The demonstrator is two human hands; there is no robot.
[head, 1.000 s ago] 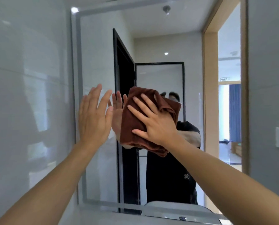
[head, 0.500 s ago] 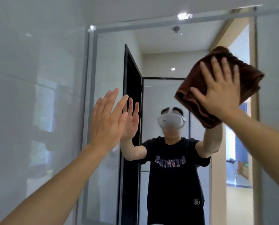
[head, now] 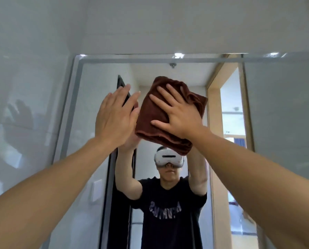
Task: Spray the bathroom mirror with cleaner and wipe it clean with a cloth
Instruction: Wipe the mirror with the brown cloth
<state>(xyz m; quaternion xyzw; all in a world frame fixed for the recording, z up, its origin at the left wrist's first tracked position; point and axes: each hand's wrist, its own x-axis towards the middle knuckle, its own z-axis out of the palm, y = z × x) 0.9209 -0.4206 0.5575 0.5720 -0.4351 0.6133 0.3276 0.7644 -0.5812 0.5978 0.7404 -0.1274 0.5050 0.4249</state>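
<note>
A brown cloth (head: 161, 112), plain and without pattern, shows a deep rust-chocolate tone across its folds. The mirror (head: 96, 105) carries a pale grey frosted border along its top and left edges. Glossy walls (head: 24, 87) of white-grey tile surround it, crossed by faint grey grout lines. Reflected in the glass: a black door frame (head: 110, 194), a light tan wooden doorway (head: 214, 123), a white wall switch (head: 97, 190), and a black T-shirt (head: 168, 230) bearing grey-lilac lettering, mirrored. The headset (head: 168, 158) is white with a dark slit across its front. A patch of blue curtain (head: 240, 141) appears beyond the doorway.
</note>
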